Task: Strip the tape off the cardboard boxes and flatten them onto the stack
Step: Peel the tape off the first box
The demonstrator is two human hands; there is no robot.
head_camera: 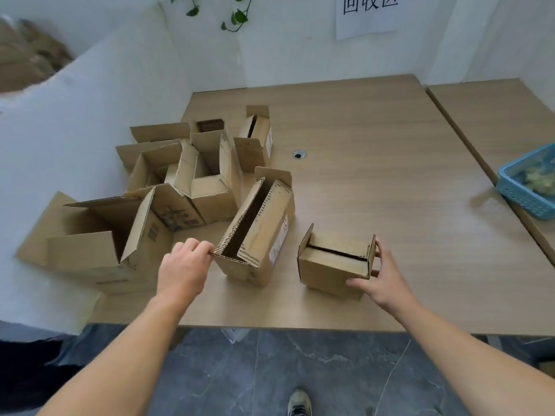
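Two bare forearms are seen reaching out over the near edge of the desk (390, 181), with a shoe (299, 403) on the grey floor below.

The left hand (183, 265) is closed in a pinch: the near corner of a flap on the tall narrow box (258, 235) is held between thumb and curled fingers. The right hand (383, 280) is spread wide and clasped round the right end of the small box (333, 265), the thumb laid on its near face and the fingers hooked behind its raised flap. Both boxes stand upright and unflattened on the desk, just apart from each other. More open boxes (192, 175) are crowded to the left, and a flat sheet (39, 226) under the big box (99, 253) is probably the stack.

Whether any tape remains on either box cannot be told. If the pinched flap is pulled sideways, the tall narrow box is likely to be tipped, since it is steadied by nothing else, or the corrugated edge may be torn. The small box could be skidded toward the desk's front edge if it is pressed down one-handed.
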